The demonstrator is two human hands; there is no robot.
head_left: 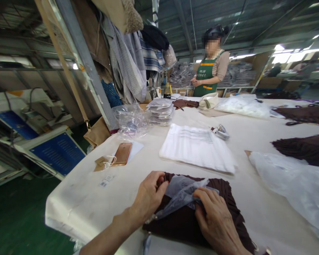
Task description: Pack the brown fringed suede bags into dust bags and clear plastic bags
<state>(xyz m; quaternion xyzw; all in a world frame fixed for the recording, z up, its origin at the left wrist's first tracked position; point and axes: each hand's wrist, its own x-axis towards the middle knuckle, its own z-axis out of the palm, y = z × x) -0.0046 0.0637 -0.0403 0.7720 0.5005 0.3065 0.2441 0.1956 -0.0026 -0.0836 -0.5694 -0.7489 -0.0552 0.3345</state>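
Observation:
A dark brown piece with ruffled sides point(180, 226), which looks like a fabric bag, lies flat at the table's near edge. Crumpled clear plastic film point(184, 193) rests over its upper part. My left hand point(150, 193) is closed at the upper left corner, thumb and fingers pinching the brown edge. Curled fingers of my right hand point(214, 216) grip the film near the middle of the bag; the fingertips are partly hidden in it. Just beyond lies a stack of white printed bags point(196, 147).
A phone point(122, 154) and a tan tag point(102, 163) lie to the left. Packed clear bags point(161, 110) stand farther back. White plastic bags point(295, 184) and brown fabric pieces point(305, 148) are on the right. Clothes point(124, 60) hang from a post; a person in a green apron point(206, 76) stands opposite.

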